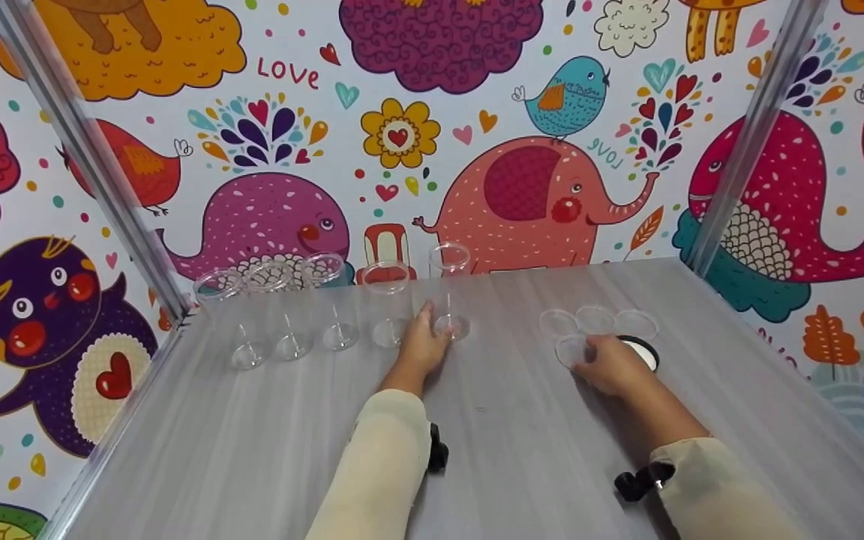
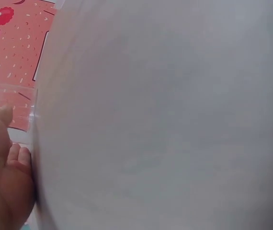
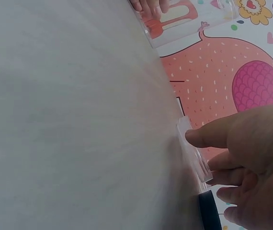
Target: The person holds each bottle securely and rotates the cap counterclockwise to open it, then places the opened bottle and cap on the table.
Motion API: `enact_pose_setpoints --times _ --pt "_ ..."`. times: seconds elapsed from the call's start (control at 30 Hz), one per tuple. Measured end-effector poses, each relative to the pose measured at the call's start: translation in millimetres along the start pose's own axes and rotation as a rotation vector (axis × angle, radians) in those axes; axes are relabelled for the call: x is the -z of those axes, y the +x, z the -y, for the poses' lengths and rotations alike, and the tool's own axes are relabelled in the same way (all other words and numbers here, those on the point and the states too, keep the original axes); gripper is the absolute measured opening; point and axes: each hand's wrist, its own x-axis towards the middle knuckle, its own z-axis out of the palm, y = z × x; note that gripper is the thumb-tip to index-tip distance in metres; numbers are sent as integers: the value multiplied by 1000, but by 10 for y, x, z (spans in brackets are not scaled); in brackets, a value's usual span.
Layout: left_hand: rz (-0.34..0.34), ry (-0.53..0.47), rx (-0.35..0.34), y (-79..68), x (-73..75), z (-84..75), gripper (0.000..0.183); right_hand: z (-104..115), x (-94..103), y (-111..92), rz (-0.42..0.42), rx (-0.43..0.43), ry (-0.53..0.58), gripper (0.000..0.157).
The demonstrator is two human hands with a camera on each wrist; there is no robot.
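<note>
My left hand [image 1: 426, 341] is low at the rightmost clear cylindrical jar [image 1: 450, 289], its thumb and fingers about the lower part. In the left wrist view the thumb overlaps the clear wall. My right hand [image 1: 616, 366] pinches a shallow clear round lid [image 1: 570, 350] by its edge. The right wrist view shows the thumb on one side of this lid [image 3: 194, 153] and fingertips at the other. Just behind it lie several similar clear lids [image 1: 595, 319]. Partly hidden by the right hand is a white disc with a black rim [image 1: 643, 352].
Several more clear jars [image 1: 327, 304] stand upright in a row to the left on the grey wood-grain table [image 1: 492, 450]. A cartoon-printed wall [image 1: 402, 67] rises behind, with metal posts [image 1: 94, 157] at the table's two far corners.
</note>
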Motion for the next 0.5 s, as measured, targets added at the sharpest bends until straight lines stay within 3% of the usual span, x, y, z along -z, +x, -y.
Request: enact_pose_setpoints --times 0.2,0.5 --pt "19 8 -2 -38 34 -1 67 24 -27 14 0 10 -11 65" --pt "86 -73 28 -144 73 19 71 12 -3 72 7 3 -10 63"
